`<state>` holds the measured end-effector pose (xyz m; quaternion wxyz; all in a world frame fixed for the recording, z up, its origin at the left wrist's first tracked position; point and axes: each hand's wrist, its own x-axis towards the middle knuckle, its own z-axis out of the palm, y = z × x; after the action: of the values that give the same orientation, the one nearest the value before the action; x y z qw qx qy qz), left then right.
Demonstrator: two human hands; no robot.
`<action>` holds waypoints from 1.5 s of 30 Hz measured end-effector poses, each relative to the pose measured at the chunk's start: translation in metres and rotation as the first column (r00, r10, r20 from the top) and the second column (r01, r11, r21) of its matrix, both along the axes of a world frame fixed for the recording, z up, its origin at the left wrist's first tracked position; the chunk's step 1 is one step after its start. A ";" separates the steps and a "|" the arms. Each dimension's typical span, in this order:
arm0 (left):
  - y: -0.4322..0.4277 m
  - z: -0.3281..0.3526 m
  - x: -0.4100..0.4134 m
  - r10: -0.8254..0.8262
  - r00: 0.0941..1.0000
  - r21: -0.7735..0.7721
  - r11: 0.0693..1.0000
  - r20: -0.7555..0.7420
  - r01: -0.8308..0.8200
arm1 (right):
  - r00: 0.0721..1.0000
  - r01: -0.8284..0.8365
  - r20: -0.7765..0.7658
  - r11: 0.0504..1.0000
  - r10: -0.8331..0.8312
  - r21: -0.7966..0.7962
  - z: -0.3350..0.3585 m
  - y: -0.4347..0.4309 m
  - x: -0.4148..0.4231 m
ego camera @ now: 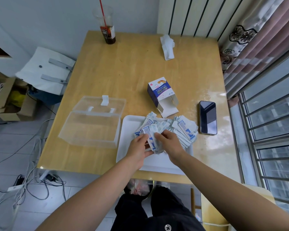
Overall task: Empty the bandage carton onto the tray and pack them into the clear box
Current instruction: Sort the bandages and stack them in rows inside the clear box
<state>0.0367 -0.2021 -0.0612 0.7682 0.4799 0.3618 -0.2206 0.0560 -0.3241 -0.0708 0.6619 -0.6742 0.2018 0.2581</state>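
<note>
Bandages (182, 130): small strips in white-and-blue wrappers, heaped loose over the far and right parts of the tray, with some spilling past its right edge toward the phone; one bundle is held between both hands over the middle of the tray
Counter (132, 67): light glossy wood that carries everything named below; window bars and a pink patterned curtain run along its right side
Clear box (90, 129): see-through plastic, just beside the tray on its left, apart from the heap; its lid (100, 104) is swung open and lies back toward the far side, with a white latch on its far edge
Tray (128, 124): white and shallow, at the near edge of the counter in front of the person; its left part is bare
Carton (158, 90): white and dark blue, lying on its side just beyond the tray, its open end with spread flaps turned toward the heap
Phone (208, 117): dark screen up, right of the tray, near the spilled strips
Cup (107, 27): clear plastic with a red straw and a dark drink low inside, at the far edge
Tissue (167, 45): crumpled, white, far right part of the counter
Left hand (138, 147): holds the bundle from the left
Right hand (170, 142): holds the same bundle from the right
Fingers: left ones (144, 136) are curled round the bundle's edge; right ones (158, 135) are bent and pinching its top
</note>
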 end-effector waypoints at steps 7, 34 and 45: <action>0.003 -0.002 -0.003 0.061 0.998 0.185 0.981 0.021 -0.063 | 0.998 -0.041 -0.054 0.997 0.045 0.066 0.002 0.000 -0.002; 0.007 -0.010 -0.004 -0.272 0.962 0.457 0.858 0.018 0.234 | 0.998 -0.014 -0.062 1.000 0.014 0.001 -0.009 -0.013 -0.004; 0.000 -0.007 -0.006 -0.078 0.996 -0.015 0.997 -0.040 0.077 | 0.991 -0.101 0.069 0.982 0.113 -0.158 0.000 -0.003 -0.015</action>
<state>0.0310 -0.2020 -0.0680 0.7549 0.4837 0.3568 -0.2623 0.0412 -0.3276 -0.0710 0.6005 -0.7426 0.1588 0.2506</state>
